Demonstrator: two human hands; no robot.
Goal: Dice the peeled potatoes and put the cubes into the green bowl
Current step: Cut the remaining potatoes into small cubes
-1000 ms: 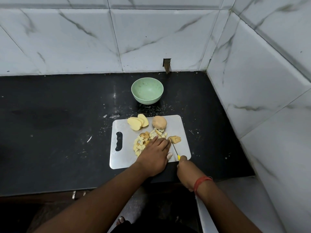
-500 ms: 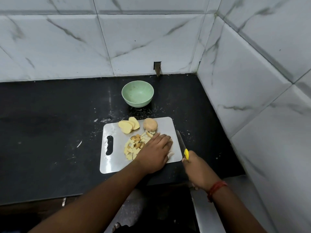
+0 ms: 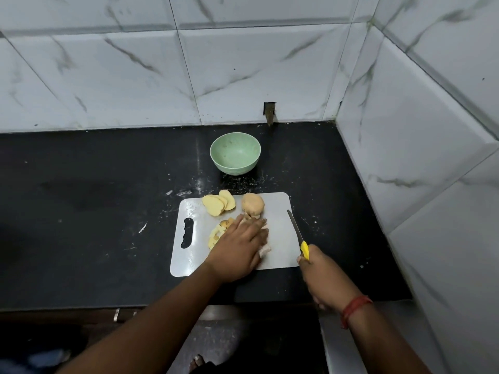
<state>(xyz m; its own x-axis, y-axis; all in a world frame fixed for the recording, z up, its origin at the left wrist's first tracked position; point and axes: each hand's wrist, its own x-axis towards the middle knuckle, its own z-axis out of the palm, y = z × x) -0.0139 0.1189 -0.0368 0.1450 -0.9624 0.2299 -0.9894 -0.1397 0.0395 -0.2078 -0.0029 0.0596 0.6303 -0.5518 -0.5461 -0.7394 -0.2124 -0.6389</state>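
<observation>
Left hand has slid flat over potato cubes on board, fingers straight; right hand, grip clenched round knife, blade now off to board's right edge.

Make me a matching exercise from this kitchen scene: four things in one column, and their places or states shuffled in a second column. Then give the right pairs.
Things:
1. green bowl
2. knife
3. potato slices
4. left hand

Places or states:
A. stacked at the far left of the cutting board
B. lying flat over the pile of potato cubes
C. on the black counter beyond the board, no cubes in it
D. held by its yellow handle in the right hand, blade off the food

Pairs: 1-C, 2-D, 3-A, 4-B
</observation>
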